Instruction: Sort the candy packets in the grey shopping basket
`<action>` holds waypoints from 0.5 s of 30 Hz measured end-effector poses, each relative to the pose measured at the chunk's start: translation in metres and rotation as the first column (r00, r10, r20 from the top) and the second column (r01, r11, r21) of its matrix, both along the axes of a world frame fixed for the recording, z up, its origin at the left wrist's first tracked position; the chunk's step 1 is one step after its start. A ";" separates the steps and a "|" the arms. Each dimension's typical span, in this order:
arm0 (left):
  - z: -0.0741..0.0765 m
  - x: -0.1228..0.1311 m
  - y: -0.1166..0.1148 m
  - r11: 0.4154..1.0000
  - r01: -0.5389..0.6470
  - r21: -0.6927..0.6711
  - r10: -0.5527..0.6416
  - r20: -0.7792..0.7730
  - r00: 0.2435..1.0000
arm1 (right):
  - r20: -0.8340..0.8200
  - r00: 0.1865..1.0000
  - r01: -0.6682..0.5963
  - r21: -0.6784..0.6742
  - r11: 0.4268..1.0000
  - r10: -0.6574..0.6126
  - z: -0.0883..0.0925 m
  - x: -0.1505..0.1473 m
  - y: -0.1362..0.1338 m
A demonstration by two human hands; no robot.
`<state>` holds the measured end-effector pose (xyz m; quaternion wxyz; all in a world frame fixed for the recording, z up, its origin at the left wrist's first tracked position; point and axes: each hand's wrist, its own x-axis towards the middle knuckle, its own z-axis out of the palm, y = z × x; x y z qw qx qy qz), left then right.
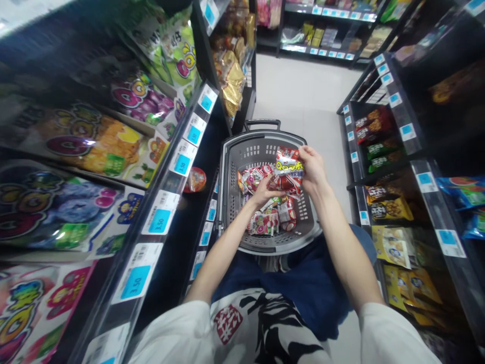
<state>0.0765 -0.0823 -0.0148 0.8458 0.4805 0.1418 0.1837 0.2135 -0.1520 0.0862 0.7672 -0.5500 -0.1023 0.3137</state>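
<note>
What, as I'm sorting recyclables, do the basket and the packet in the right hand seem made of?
The basket looks like moulded plastic, matt grey: slotted walls, one smooth rim. The snack packet in the right hand seems thin glossy plastic film: printed all over, crinkled, catching light. Any foil lining cannot be told.

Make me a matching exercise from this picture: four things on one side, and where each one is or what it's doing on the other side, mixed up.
Things:
1 right hand
2 left hand
3 grey basket
4 blue price tags

Places and states:
A lined up in a row at the person's left
B holds up the red packet
C rests among the snack packets lower down
D contains the packets, handle at its far end

Pairs: 1-B, 2-C, 3-D, 4-A
</note>
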 end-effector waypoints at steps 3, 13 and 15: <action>0.001 -0.001 0.000 1.000 -0.015 0.008 0.015 -0.017 1.000 | 0.051 0.997 0.055 -0.023 0.998 -0.054 -0.002 0.002 0.002; 0.017 -0.003 -0.004 0.993 -0.032 -0.112 0.031 -0.011 0.999 | 0.118 0.984 -0.136 0.032 0.990 0.132 0.017 -0.019 0.000; 0.018 -0.004 -0.003 0.991 -0.047 -0.129 0.046 -0.015 0.999 | 0.125 0.978 -0.171 0.022 0.985 0.167 0.019 -0.023 0.000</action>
